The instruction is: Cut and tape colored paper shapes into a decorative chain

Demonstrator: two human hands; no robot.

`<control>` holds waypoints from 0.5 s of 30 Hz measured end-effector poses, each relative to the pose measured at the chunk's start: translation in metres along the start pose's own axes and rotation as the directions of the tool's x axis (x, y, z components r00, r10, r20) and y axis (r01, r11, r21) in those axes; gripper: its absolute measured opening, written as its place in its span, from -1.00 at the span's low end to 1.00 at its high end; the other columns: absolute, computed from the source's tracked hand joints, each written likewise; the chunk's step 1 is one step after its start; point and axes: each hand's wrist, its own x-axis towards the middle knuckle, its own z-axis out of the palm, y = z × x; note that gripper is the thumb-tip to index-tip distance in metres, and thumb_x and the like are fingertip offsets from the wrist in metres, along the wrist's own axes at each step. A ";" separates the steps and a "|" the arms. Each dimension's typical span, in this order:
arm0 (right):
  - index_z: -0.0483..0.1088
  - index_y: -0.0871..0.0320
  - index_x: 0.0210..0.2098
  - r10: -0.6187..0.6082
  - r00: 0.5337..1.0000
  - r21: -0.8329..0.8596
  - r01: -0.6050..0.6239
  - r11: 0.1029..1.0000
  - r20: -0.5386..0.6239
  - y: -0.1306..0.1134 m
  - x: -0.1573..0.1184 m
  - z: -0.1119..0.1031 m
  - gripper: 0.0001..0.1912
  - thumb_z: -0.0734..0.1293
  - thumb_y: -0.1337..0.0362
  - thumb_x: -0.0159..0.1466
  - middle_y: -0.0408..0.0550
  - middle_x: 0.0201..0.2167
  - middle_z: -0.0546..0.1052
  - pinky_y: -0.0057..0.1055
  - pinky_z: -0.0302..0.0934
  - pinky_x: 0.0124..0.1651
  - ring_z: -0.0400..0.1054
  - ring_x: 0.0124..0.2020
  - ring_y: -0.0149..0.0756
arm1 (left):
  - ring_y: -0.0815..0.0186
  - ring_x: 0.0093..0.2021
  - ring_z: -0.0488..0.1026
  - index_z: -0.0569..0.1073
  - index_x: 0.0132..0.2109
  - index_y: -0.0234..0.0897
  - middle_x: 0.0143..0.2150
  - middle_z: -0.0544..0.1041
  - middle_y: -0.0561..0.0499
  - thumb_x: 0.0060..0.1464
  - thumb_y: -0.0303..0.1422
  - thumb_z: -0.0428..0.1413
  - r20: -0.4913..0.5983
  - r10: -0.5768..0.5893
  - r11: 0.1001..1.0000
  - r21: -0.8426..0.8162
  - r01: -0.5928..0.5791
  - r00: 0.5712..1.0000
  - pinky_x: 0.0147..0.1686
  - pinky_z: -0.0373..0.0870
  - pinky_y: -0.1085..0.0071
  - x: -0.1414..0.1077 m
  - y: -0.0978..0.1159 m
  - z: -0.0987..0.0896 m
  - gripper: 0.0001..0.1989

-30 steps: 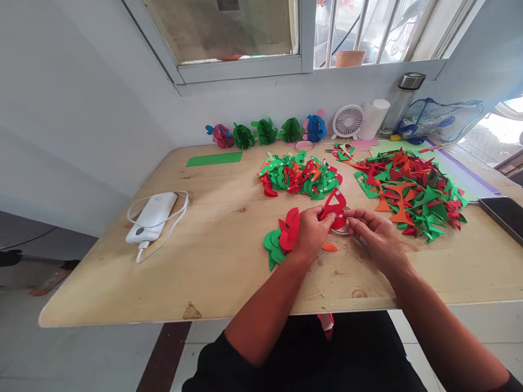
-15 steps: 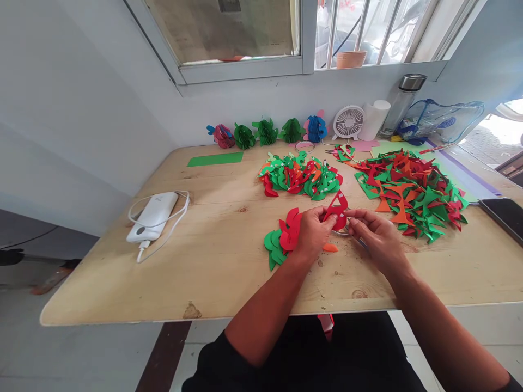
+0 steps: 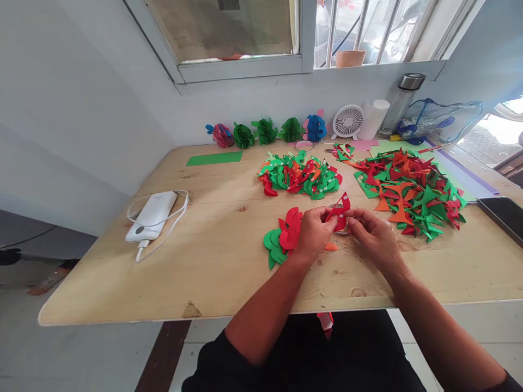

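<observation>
Pinched in my left hand (image 3: 315,231) is a red paper cutout (image 3: 344,202) with small white squares on it. My right hand (image 3: 376,235) is closed at the cutout's right edge, thumb and forefinger together; what lies between these fingertips is too small to make out. Beneath the fingers, partly hidden, a pale ring (image 3: 342,231) rests on the table. Red rounded cutouts (image 3: 291,228) and green cutouts (image 3: 274,246) lie in a pile beside my left hand, which covers part of them. An orange cutout (image 3: 330,246) pokes out below that hand.
Behind my hands lies a heap of taped cutouts (image 3: 300,174). Paper scraps (image 3: 412,190) are piled at right, near a phone (image 3: 502,215). A power bank (image 3: 152,216) with its cable sits at left. Honeycomb paper figures (image 3: 265,132), a fan (image 3: 348,122) and a bottle (image 3: 398,109) line the wall.
The red cutout has tilted slightly between my fingers and shifted a little to the right. My right fingertips stay at its edge. The piles have not moved.
</observation>
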 end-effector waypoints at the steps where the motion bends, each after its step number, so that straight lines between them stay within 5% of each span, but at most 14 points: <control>1: 0.40 0.18 -0.19 -0.002 1.000 -0.014 0.002 1.000 0.000 0.000 0.000 0.000 -0.72 0.27 0.14 0.19 -0.14 -0.53 0.44 -0.44 0.10 -0.45 0.27 -0.51 -0.39 | 0.36 -0.47 0.42 0.54 -0.40 -0.35 -0.47 0.53 0.00 -0.09 -0.42 0.10 0.003 0.002 1.000 -0.004 -0.002 1.000 -0.45 0.32 0.48 0.000 0.000 0.000 -0.87; 15: 0.42 0.18 -0.24 -0.100 0.994 -0.225 0.091 0.970 -0.031 -0.009 -0.002 0.002 -0.76 0.22 0.19 0.21 -0.10 -0.52 0.50 -0.45 0.14 -0.48 0.30 -0.53 -0.37 | 0.35 -0.46 0.43 0.56 -0.39 -0.35 -0.46 0.55 -0.02 -0.10 -0.43 0.13 0.006 -0.008 0.999 -0.033 0.009 1.000 -0.45 0.33 0.48 -0.001 -0.001 0.001 -0.87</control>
